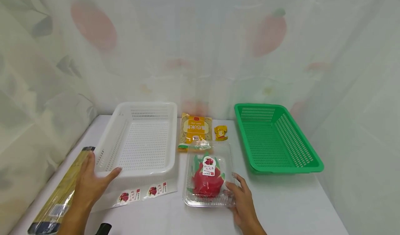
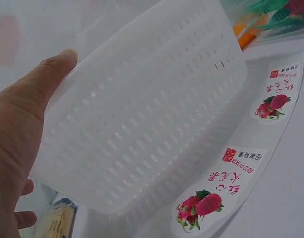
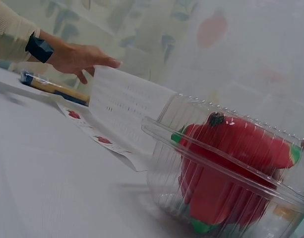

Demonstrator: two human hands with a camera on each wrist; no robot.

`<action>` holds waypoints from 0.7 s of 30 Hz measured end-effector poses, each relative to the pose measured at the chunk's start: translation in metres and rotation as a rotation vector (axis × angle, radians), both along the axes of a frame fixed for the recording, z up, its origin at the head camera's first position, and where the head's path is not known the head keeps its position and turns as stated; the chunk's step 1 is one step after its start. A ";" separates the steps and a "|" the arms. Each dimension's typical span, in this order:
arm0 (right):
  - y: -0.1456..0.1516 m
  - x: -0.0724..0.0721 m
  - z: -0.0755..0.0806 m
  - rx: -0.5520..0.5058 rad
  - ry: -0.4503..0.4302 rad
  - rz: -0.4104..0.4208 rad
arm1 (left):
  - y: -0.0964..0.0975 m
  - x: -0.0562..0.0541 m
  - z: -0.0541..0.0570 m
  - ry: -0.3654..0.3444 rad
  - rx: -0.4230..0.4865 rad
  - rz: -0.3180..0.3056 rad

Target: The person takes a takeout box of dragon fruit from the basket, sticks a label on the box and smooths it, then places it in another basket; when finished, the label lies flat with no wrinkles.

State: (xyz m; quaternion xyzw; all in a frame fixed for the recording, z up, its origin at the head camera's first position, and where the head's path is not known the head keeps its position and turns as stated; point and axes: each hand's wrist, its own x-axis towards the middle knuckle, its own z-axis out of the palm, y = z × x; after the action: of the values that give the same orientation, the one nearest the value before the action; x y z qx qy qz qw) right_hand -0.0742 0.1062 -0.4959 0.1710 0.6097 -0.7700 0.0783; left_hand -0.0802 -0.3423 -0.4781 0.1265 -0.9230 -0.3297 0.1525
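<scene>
My left hand grips the near left corner of a white plastic basket, its thumb over the rim. In the left wrist view the basket's perforated wall rises beside that hand. Under and in front of the basket lies a strip of dragon fruit stickers. My right hand holds the right side of a clear plastic clamshell box. Inside it is a red dragon fruit with green tips, and a sticker shows on the lid. Most right fingers are hidden in the right wrist view.
A green basket stands at the right. Behind the clamshell lie a yellow food packet and a small yellow wrapped piece. A long pack of sticks lies at the left edge. A black object pokes in at the bottom.
</scene>
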 end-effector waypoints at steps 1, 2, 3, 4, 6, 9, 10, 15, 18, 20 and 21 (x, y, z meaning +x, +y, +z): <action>0.001 0.000 0.000 -0.007 0.001 -0.001 | 0.000 0.000 0.000 0.001 0.001 0.001; 0.002 0.000 0.001 -0.014 0.003 -0.005 | 0.001 0.000 0.000 0.001 0.003 0.002; 0.002 0.000 0.001 -0.019 0.004 -0.009 | 0.001 0.000 0.000 0.000 0.003 0.003; 0.003 0.000 0.002 -0.020 0.006 -0.014 | 0.001 0.000 0.001 0.000 0.002 0.004; 0.004 0.000 0.004 -0.025 0.009 -0.021 | 0.001 0.000 0.001 -0.005 0.000 0.006; 0.004 0.000 0.009 -0.021 0.009 -0.038 | 0.000 0.001 0.002 -0.015 0.000 0.011; 0.004 0.000 0.011 -0.020 0.008 -0.040 | 0.000 0.001 0.002 -0.018 0.000 0.011; 0.005 0.000 0.026 -0.017 0.007 -0.048 | 0.000 0.001 0.003 -0.023 0.003 0.007; 0.005 0.000 0.037 -0.033 0.009 -0.047 | 0.001 0.001 0.003 -0.021 0.005 0.008; 0.005 0.000 0.045 -0.040 0.011 -0.039 | 0.002 0.001 0.003 -0.020 0.005 0.010; 0.006 -0.001 0.049 -0.044 0.010 -0.035 | 0.002 0.001 0.003 -0.020 0.006 0.010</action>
State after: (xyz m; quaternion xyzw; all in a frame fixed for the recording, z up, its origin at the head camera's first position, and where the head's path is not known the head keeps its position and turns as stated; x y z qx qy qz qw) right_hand -0.0750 0.1118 -0.4464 0.1759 0.5900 -0.7853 0.0654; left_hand -0.0794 -0.3404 -0.4753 0.1348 -0.9229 -0.3303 0.1446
